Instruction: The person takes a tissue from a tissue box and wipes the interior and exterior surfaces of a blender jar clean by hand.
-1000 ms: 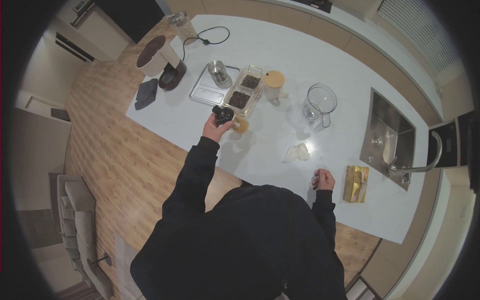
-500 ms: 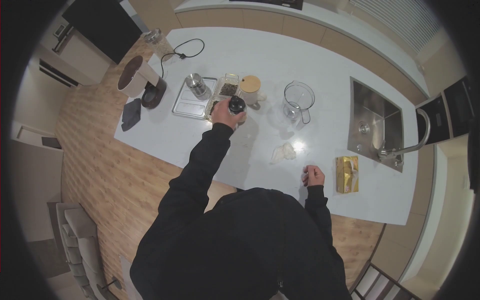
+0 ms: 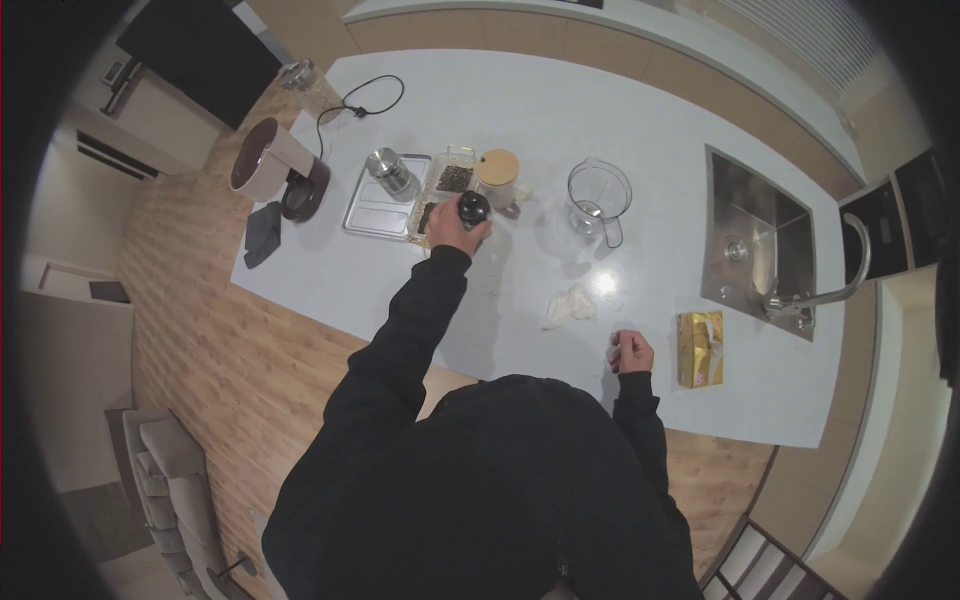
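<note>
My left hand [image 3: 452, 226] is wrapped round a jar with a rounded black lid [image 3: 474, 206], upright at the counter's near left part. Its lower body is mostly hidden by the fingers. Just beyond stands a mug with a wooden lid [image 3: 497, 168]. To the left, a clear divided container [image 3: 456, 178] holds dark loose pieces, and a metal tray [image 3: 378, 213] bears a glass jar with a silver lid [image 3: 391, 172]. My right hand [image 3: 632, 352] rests near the front edge with its fingers curled, and whether anything is in them is hidden. A crumpled white tissue [image 3: 570, 305] lies beyond it.
A clear pitcher [image 3: 598, 198] stands mid-counter. On the right are a yellow tissue box [image 3: 700, 349], a sink [image 3: 758, 240] and a faucet [image 3: 835, 290]. A coffee maker [image 3: 268, 165], a grey cloth [image 3: 263, 235], a power cord [image 3: 375, 95] and a tall jar [image 3: 311, 88] occupy the left end.
The whole view has shifted slightly. My left hand stays on the black-lidded jar, and my right hand keeps its curled pose near the edge.
</note>
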The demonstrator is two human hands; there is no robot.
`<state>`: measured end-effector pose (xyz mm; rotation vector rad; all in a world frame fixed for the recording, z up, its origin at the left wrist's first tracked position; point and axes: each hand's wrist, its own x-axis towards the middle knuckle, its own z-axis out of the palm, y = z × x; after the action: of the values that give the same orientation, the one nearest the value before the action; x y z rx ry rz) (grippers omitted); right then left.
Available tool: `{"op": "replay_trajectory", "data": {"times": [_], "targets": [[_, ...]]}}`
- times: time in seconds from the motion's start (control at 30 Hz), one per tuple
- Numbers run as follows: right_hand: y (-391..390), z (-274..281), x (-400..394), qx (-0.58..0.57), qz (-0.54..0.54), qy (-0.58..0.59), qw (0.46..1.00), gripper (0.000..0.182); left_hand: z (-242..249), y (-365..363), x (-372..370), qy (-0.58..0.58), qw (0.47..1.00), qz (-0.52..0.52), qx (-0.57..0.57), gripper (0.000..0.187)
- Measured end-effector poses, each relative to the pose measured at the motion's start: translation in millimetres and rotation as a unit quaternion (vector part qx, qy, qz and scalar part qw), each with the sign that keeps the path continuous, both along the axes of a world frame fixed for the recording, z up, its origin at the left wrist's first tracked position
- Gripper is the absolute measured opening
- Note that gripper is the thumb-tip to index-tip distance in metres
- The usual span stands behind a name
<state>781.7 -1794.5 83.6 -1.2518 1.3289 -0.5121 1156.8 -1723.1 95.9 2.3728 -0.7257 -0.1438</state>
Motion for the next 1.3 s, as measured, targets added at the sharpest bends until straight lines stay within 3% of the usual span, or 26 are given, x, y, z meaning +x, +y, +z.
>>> {"op": "replay_trajectory", "data": {"times": [0.1, 0.2, 0.3, 0.4, 0.43, 0.5, 0.6, 0.7, 0.8, 1.0, 1.3], "targets": [[0, -2, -1, -0.003, 0.02, 0.007, 1.0, 0.024, 6, 6, -4, -0.01, 1.0, -0.019, 0.014, 0.084], [-1, -1, 0, -0.001, 0.027, 0.016, 0.999, 0.025, 4, 22, -12, -0.057, 0.993, -0.03, -0.101, 0.081], [-1, -3, -1, 0.011, 0.022, 0.004, 1.0, 0.024, 5, 49, -32, -0.099, 0.974, -0.051, -0.197, 0.046], [-2, -4, -3, -0.002, 0.03, 0.016, 0.999, 0.024, 2, 81, -54, -0.047, 0.983, -0.03, -0.176, 0.013], [-2, -3, -3, -0.002, 0.027, 0.017, 0.999, 0.024, 0, 91, -59, -0.008, 0.986, -0.016, -0.166, 0.012], [-3, -3, -5, -0.001, 0.028, 0.015, 1.0, 0.024, -9, 109, -69, 0.106, 0.986, 0.032, -0.127, 0.031], [-3, -6, -5, -0.01, 0.017, 0.0, 1.0, 0.023, -38, 133, -73, 0.125, 0.989, 0.046, -0.059, 0.034], [-2, -8, -6, -0.013, 0.022, -0.001, 1.0, 0.021, -80, 153, -70, -0.019, 0.998, -0.01, 0.055, 0.034], [-2, -4, -7, -0.009, 0.045, 0.001, 0.999, 0.022, -83, 154, -73, -0.116, 0.987, -0.064, 0.088, 0.035], [-1, -9, -9, -0.015, 0.06, -0.008, 0.998, 0.023, -71, 149, -74, -0.027, 0.987, -0.047, 0.149, 0.033], [-1, -11, -12, -0.025, 0.129, -0.009, 0.991, 0.023, -75, 147, -79, -0.092, 0.982, -0.012, 0.165, 0.03]]}}
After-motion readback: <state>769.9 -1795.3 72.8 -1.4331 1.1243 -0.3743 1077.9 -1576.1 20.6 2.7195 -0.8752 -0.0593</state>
